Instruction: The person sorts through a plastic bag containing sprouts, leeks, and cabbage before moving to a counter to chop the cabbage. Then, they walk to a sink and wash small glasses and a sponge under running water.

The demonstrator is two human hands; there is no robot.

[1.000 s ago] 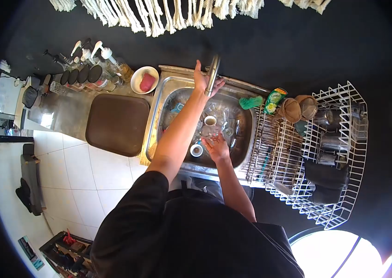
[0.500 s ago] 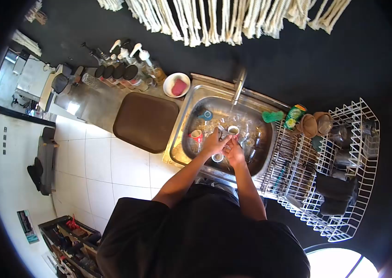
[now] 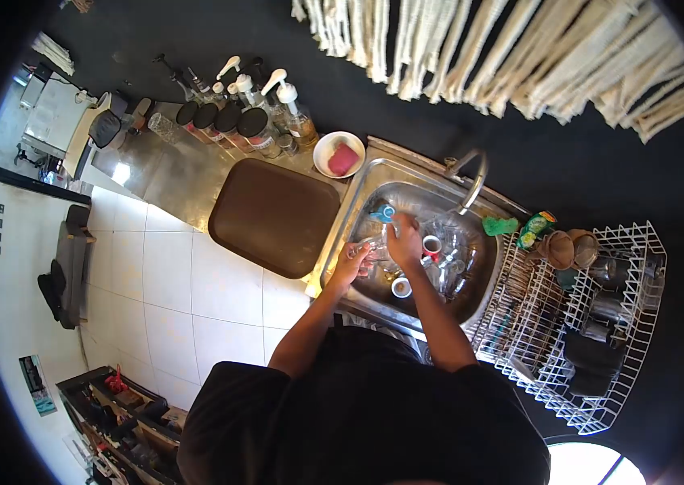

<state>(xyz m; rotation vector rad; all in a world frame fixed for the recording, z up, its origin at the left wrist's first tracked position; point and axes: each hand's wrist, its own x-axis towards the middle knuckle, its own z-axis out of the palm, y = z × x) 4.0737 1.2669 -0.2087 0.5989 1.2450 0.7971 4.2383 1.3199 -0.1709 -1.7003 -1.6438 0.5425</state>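
Note:
My left hand (image 3: 351, 264) is at the left side of the steel sink (image 3: 481, 301), fingers wrapped round a clear glass (image 3: 369, 246). Over the middle of the basin is my right hand (image 3: 406, 241), fingers drawn together, its fingertips right by a blue object with a round ring (image 3: 385, 213). What they hold, if anything, is hidden. Just right of that hand sits a white-rimmed cup (image 3: 431, 244) with red showing below it. A small white cup (image 3: 401, 287) lies nearer to me. Several clear glasses (image 3: 456, 265) fill the right part of the basin.
The curved faucet (image 3: 475, 184) rises behind the sink. A green sponge (image 3: 500, 226) sits at the back right corner, before a white wire dish rack (image 3: 580, 418). To the left are a brown tray (image 3: 274, 218), a bowl (image 3: 324, 149) with a pink item and several pump bottles (image 3: 296, 120).
My hands, earlier together over the middle of the sink, have moved apart. The left is now at the left side with the glass; the right is by the blue object. The view has shifted.

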